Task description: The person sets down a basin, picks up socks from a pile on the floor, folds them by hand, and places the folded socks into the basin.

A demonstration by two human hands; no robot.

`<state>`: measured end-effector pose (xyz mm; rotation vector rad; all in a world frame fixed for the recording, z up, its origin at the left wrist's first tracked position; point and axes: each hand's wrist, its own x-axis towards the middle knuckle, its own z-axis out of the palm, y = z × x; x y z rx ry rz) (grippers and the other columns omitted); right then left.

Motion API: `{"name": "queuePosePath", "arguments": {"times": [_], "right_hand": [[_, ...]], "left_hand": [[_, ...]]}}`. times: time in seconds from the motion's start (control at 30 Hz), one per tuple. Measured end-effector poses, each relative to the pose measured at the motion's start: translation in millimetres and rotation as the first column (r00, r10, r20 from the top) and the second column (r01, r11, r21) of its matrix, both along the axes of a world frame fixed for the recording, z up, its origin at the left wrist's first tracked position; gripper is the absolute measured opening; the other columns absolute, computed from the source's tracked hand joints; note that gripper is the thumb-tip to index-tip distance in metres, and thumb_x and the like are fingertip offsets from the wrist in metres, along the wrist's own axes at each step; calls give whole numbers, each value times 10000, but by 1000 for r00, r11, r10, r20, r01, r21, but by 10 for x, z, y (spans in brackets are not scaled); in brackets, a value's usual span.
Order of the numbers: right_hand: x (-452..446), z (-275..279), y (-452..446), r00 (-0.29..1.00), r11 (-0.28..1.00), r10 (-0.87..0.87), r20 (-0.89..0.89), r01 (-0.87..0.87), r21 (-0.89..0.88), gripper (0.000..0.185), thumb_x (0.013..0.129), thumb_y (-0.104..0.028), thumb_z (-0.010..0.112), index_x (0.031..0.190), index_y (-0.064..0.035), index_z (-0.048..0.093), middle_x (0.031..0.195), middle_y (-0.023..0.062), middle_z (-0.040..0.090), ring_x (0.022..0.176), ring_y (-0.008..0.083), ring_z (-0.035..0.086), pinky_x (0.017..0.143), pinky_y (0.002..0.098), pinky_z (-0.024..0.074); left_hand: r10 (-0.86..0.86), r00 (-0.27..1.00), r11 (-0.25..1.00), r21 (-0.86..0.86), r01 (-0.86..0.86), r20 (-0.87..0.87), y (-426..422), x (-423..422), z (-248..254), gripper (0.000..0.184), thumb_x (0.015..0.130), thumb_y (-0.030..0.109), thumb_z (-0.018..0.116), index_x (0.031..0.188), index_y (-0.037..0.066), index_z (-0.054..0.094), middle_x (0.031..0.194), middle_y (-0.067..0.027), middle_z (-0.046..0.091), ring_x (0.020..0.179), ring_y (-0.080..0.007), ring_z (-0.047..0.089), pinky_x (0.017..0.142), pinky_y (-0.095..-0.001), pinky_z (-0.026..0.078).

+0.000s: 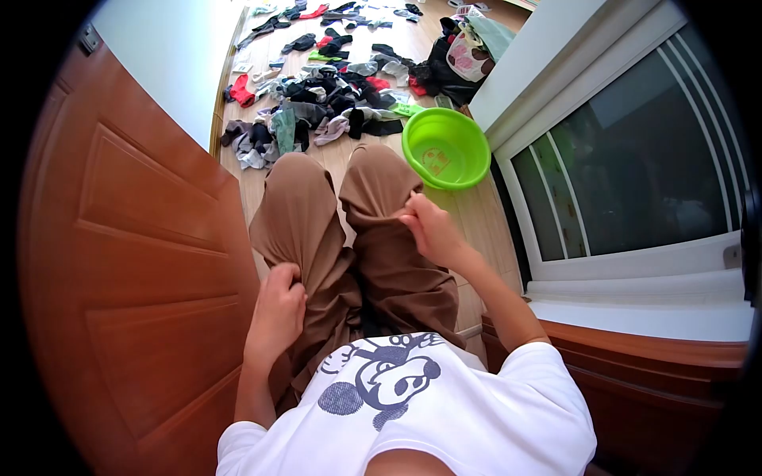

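Note:
Brown trousers cover my bent legs, below a white T-shirt with a cartoon print. My left hand is closed on the trouser fabric at the outer side of my left thigh. My right hand pinches the fabric near my right knee and pulls it up into folds. Just beyond my right knee, a green basin stands on the floor with nothing in it but a red print on its bottom. In front of my knees lies a large heap of socks in black, grey, white and red.
A brown wooden door stands close on the left. On the right are a white-framed glass panel and a reddish wooden cabinet. A pink-and-white basket and dark cloth lie beyond the basin, with more socks farther off.

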<state>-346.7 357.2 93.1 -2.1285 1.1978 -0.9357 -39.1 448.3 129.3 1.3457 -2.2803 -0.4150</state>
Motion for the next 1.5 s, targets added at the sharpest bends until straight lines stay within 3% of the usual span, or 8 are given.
{"name": "queuePosePath", "arguments": {"times": [0.33,0.47,0.67,0.87,0.97,1.17,1.4,1.5], "right_hand": [[-549,336,-367,862,584,507,6,-348,733,134,975,-157,610,935,-43,550,770,65,654,667,192,606,603,305,473],[-695,-27,-1174,931,499,5,365,-319,806,193,1003,-220,596,952,-35,597,794,14,658,719,95,628,667,252,518],[-717,-1654,-2689,940,719,-286,-183,337,608,378,925,-345,671,1066,1,613,947,140,706,863,222,694,789,350,557],[-698,-3216,-3819,432,606,-470,-770,792,75,849,804,-510,697,1335,76,390,1050,263,679,1034,405,655,903,491,514],[-799,-3464,-4316,513,444,-489,-705,843,305,699,798,-424,693,1229,70,452,1044,293,669,1006,438,652,888,507,518],[-590,-3540,-4280,605,604,-440,-664,746,279,452,785,-267,668,1059,31,467,937,309,653,862,483,647,796,558,510],[-496,-3460,-4087,649,651,-298,-700,675,348,570,751,-172,693,1206,50,433,978,286,649,894,458,643,812,544,509],[-303,-3338,-4175,453,786,-576,-680,536,-309,687,759,-123,691,1362,37,404,1172,282,598,1047,413,607,900,498,495]], "left_hand": [[-4,968,546,811,212,-251,-186,745,26,125,874,94,690,827,-6,631,737,-134,588,649,-232,594,610,-330,465],[316,890,768,639,-36,-330,-1042,819,-212,132,914,66,634,808,-15,630,762,-49,626,700,-112,573,641,-283,469],[541,642,763,637,-104,-543,-2885,649,-1041,159,975,81,561,854,-9,612,803,-33,649,743,-87,613,677,-242,483],[278,862,716,689,109,-424,-4345,303,-2571,179,929,143,635,863,-24,635,735,-46,646,707,-96,604,634,-262,483],[-16,966,774,608,176,-258,-4871,133,-3162,134,896,117,638,878,-15,624,762,-76,629,699,-143,613,661,-285,504],[-185,959,936,258,239,-216,-5693,-370,-4231,203,822,49,625,1018,17,584,988,-190,568,966,-392,576,842,-449,475],[-254,967,957,142,253,-7,-5820,-496,-4348,351,790,-7,608,1140,15,609,1376,-155,521,1302,-352,453,1090,-486,379],[-271,956,959,111,260,110,-6007,-512,-4283,493,764,-25,610,1244,88,616,1474,-122,449,1390,-340,369,1147,-533,297]]}}
